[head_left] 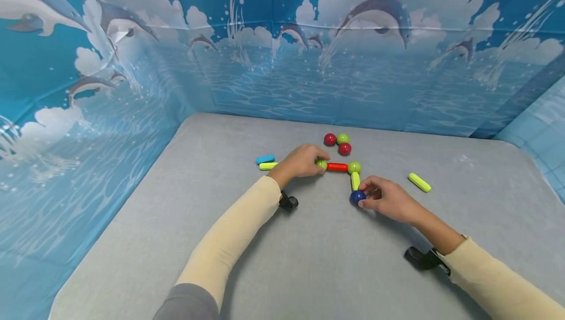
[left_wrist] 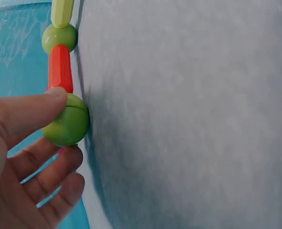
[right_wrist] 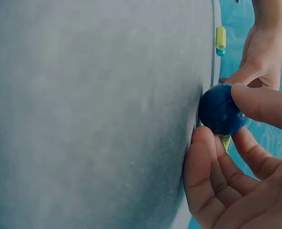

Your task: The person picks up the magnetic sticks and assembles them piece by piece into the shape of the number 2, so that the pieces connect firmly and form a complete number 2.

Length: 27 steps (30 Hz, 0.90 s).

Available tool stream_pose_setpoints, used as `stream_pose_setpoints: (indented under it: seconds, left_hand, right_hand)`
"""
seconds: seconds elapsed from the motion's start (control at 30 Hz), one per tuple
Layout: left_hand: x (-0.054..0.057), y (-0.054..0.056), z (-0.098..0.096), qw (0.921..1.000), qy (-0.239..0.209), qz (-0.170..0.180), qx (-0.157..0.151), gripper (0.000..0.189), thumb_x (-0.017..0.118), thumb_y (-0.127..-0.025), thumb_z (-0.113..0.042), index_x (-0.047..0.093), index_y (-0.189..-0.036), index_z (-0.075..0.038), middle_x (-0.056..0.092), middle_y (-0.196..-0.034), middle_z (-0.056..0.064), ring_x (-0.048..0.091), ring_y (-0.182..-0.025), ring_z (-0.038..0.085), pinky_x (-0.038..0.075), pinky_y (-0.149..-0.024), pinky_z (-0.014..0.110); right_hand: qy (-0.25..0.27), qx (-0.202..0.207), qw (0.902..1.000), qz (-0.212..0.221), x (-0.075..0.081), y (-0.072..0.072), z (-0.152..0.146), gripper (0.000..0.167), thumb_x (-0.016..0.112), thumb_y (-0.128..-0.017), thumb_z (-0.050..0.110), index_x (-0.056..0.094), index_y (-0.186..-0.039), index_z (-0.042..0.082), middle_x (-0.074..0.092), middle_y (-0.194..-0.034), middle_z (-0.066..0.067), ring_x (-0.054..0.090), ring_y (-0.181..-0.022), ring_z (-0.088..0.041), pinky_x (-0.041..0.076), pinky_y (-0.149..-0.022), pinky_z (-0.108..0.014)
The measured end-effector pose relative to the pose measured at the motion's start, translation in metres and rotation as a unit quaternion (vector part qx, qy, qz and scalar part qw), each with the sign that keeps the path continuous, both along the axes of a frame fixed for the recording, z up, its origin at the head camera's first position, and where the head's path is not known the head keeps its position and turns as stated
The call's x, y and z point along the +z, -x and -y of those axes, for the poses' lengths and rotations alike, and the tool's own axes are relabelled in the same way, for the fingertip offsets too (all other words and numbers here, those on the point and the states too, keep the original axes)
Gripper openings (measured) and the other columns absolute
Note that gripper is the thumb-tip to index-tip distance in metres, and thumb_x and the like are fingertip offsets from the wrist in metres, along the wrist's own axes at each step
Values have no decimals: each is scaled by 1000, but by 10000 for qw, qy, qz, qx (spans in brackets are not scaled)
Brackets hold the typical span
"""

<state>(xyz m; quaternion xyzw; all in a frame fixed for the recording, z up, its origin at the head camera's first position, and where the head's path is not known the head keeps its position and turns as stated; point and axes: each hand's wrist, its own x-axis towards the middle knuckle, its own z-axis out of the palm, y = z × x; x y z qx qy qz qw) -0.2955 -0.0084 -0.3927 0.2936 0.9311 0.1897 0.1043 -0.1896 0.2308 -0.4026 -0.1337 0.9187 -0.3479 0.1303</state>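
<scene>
My left hand (head_left: pixel 301 161) pinches a green ball (left_wrist: pixel 67 126) between thumb and fingers. That ball joins a red rod (head_left: pixel 337 167), whose other end meets a second green ball (head_left: pixel 354 167). From this corner ball a yellow-green rod (head_left: pixel 355 181) runs toward me to a dark blue ball (head_left: pixel 356 198). The fingers and thumb of my right hand (head_left: pixel 392 199) grip the blue ball, also plain in the right wrist view. Together the pieces form a bent chain lying on the grey table (head_left: pixel 309 261).
Behind the chain sit two red balls (head_left: pixel 329 139) and a loose green ball (head_left: pixel 343 138). A blue rod (head_left: pixel 265 159) and a yellow-green rod lie left of my left hand; another yellow-green rod (head_left: pixel 419 182) lies to the right. A dolphin-print curtain (head_left: pixel 282 85) borders the table.
</scene>
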Motion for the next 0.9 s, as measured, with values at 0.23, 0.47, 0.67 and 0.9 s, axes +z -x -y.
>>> stream_pose_setpoints:
  seconds: [0.23,0.47,0.67,0.9]
  left_hand:
    - [-6,2,-6,9990,-400,-19,195,34,69,-93,-19,69,-128,-18,65,-135,0,53,-134,20,43,-113,37]
    - [-10,5,-6,9981,-535,-52,296,35,68,-94,-19,68,-129,-18,65,-136,0,53,-135,20,41,-114,38]
    - [-9,1,-3,9975,-583,-232,326,41,67,-95,-21,63,-135,-17,57,-144,2,49,-138,21,40,-115,38]
    - [19,-33,33,9950,-973,-208,115,44,65,-96,-23,58,-139,-16,52,-147,4,59,-125,26,48,-105,42]
  right_hand:
    - [-59,-26,9998,-211,-1,1,-1,31,73,-88,17,60,-113,3,66,-108,-16,63,-94,-23,52,-72,-30]
    - [23,-9,10000,-17,-1,7,-3,32,72,-91,20,59,-115,4,65,-112,-16,62,-96,-24,52,-73,-30]
    - [206,61,9997,98,-1,9,-5,31,70,-92,18,58,-116,3,63,-112,-17,60,-97,-24,50,-74,-31]
    - [280,166,9994,81,1,9,-9,30,71,-92,19,58,-114,4,63,-109,-15,58,-95,-22,49,-71,-31]
